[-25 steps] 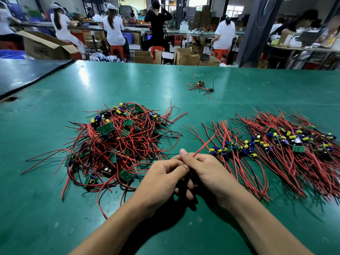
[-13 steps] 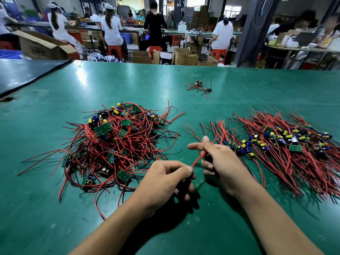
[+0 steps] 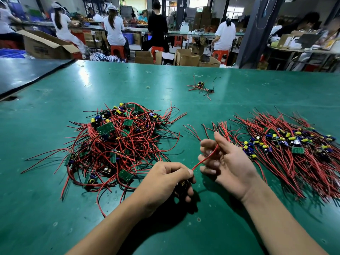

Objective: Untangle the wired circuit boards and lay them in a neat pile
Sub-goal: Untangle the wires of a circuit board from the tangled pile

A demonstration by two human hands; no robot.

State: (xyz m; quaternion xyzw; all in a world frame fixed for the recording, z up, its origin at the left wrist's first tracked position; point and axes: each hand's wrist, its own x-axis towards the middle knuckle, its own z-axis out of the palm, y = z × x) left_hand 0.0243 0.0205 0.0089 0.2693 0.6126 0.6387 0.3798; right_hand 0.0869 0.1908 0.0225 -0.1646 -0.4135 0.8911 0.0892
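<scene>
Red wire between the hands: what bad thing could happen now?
The red wire is stretched between the left hand and right hand; a hard pull might tear it off the circuit board the left hand grips.
Loose wires from the tangled pile lie beside the left hand and could snag again.
The right hand is close to the neat pile; a careless swing might mess it up.

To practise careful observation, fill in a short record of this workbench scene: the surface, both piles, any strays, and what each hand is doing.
Surface: green table
Left of the hands: tangled heap of boards with red and black wires
Right of the hands: neat pile, wires lying roughly parallel
Far side: small loose bundle, apart from both
Left hand: grips a board, mostly hidden
Right hand: fingers curled round the red wire running from the left hand
</scene>
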